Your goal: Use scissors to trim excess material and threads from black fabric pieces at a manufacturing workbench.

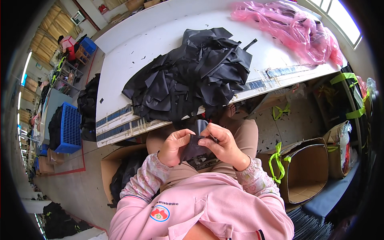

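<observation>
The long white table [132,52] stretched in front of me, its near edge just past my knees. On it lay a big heap of black cloth pieces [190,74], spilling over that near edge, and farther off on the right a crumpled pink plastic bag [288,28]. On the floor to my right stood an open cardboard box [308,172] tied with green tape, and to my left another box holding black cloth [124,172]. Beyond the table's left end sat a blue crate [69,128]. Over my lap I held one small black cloth piece [196,142] between both hands. My left hand [174,146] had its grip closed on the piece's left edge, and my right hand [222,142] pinched its right side, fingers curled tight.
</observation>
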Tool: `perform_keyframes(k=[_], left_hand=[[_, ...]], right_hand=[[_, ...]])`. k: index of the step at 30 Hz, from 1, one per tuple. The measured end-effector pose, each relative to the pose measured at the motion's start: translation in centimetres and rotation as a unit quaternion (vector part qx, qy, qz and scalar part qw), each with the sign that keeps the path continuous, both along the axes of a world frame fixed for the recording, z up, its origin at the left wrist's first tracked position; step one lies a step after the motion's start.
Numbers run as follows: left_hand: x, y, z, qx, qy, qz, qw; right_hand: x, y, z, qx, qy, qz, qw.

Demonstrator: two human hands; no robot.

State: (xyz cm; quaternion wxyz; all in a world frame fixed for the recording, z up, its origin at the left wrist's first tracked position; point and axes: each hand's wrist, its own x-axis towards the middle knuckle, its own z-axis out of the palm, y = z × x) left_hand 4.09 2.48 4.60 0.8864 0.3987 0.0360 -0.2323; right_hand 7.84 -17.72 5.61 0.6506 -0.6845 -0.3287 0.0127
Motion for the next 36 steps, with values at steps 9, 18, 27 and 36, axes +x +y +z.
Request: perform_keyframes(k=[9,18,27,36], left_hand=[[-1.1,-0.7,0.0,0.137,-0.128,0.055,0.981],[-1.1,0.1,0.3,0.271,-0.212,0.013,0.939],[-1.0,-1.7,1.8,0.065,-0.116,0.057,0.990],[-1.1,-1.1,-0.2,0.132,-0.238,0.077,0.959]], right_hand=[[-0.7,0.3,-0.2,0.019,0.071,-0.028,0.997],[-0.5,0.1,0.4,-0.043,0.119,-0.027,0.992],[0.4,0.4,-2.3,0.147,0.252,0.078,0.953],[-0.4,0.9,-1.4,-0.046,0.054,-0.122,0.990]])
